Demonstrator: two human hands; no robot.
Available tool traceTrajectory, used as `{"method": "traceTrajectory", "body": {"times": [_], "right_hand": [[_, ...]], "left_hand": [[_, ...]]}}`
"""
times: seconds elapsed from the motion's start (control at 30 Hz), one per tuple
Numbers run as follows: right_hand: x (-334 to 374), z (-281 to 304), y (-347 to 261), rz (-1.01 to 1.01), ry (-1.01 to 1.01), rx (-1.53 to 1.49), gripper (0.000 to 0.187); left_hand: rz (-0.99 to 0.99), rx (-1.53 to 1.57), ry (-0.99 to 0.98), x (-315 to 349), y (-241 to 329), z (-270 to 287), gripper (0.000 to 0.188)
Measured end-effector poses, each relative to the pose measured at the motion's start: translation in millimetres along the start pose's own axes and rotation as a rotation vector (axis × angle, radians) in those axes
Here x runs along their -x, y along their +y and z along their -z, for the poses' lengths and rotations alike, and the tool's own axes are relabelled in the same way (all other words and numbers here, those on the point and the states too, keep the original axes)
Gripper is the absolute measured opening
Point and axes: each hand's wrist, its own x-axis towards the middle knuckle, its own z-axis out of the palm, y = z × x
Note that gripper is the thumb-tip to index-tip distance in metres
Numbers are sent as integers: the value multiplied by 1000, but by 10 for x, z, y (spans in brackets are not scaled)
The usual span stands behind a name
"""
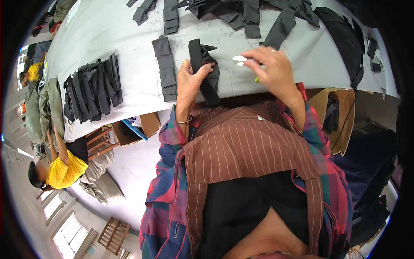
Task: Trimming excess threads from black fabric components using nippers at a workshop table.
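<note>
My left hand [189,80] grips a black fabric strip [202,71] at the near edge of the grey surface [108,30]. The fingers [206,68] of this hand are curled shut around the strip, thumb side pressed against the cloth. The strip stands roughly upright from the hand, its lower end hanging over the edge of the surface toward my body.

My right hand [271,67] sits just to the right of the strip. Its fingers are closed on a small pale tool [239,60], which I take to be thread snips; only the light-coloured tip shows, pointing left toward the strip. I cannot tell whether the tip touches the cloth.

A dark grey folded piece [166,69] lies flat on the surface just left of my left hand. A stack of dark pieces [92,88] lies further left, well apart. More black pieces [241,15] are spread along the far side. An open cardboard box [340,116] stands below the surface at my right. A person in a yellow shirt [62,168] sits at far left.
</note>
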Motion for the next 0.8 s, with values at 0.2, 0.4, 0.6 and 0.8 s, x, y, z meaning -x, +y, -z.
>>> {"method": "traceTrajectory", "body": {"times": [0.2,0.4,0.6,0.8], "right_hand": [[62,-439,-63,117,2,-95,13],[-49,-534,39,273,-75,-44,11],[-196,-482,110,439,-140,0,9],[-268,-482,148,533,-221,33,8]], "left_hand": [[15,-41,-49,-7,-8,41,28],[58,14,-128,10,6,98,35],[66,79,-157,-24,9,122,34],[90,96,-147,-11,22,108,33]]}}
